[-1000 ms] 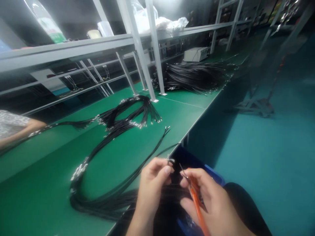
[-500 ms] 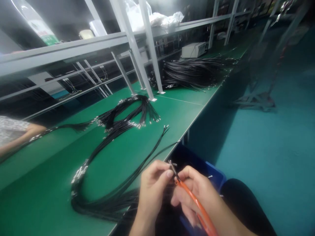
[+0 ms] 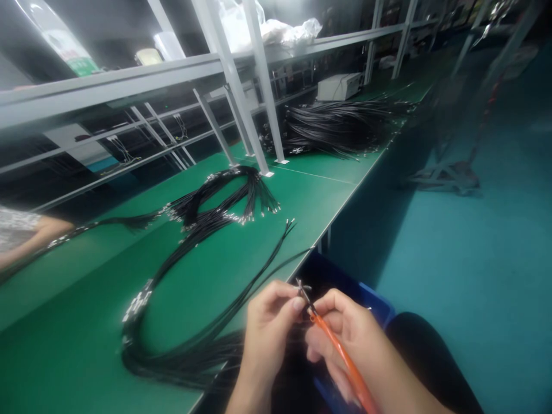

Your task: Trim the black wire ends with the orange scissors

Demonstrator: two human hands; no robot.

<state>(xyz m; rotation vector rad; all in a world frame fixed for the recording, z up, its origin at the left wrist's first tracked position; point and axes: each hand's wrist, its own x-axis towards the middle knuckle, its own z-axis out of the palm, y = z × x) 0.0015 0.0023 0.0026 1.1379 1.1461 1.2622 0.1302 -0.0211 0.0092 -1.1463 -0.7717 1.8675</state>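
Observation:
My left hand [image 3: 267, 325] pinches the metal-tipped end of a thin black wire [image 3: 303, 287] between thumb and forefinger, just off the bench's near edge. My right hand [image 3: 345, 339] is closed round orange-handled snips [image 3: 340, 356], whose small blades meet the wire's tip right beside my left fingertips. Behind the hands, a loop of black wires [image 3: 181, 345] with metal terminals lies on the green bench [image 3: 86, 322]. A few loose wires [image 3: 276, 244] run from it toward the bench edge.
A blue bin [image 3: 366, 299] sits under my hands below the bench edge. More bundles of black wires [image 3: 233, 195] lie further along, and a large heap [image 3: 336, 129] at the far end by a white box [image 3: 338, 87]. Grey shelf posts [image 3: 250, 86] rise from the bench. Another person's arm [image 3: 26, 241] rests at the left.
My right hand has brought the snips up and left until the blades meet the wire end in my left fingers. In the last half second both hands have hardly moved.

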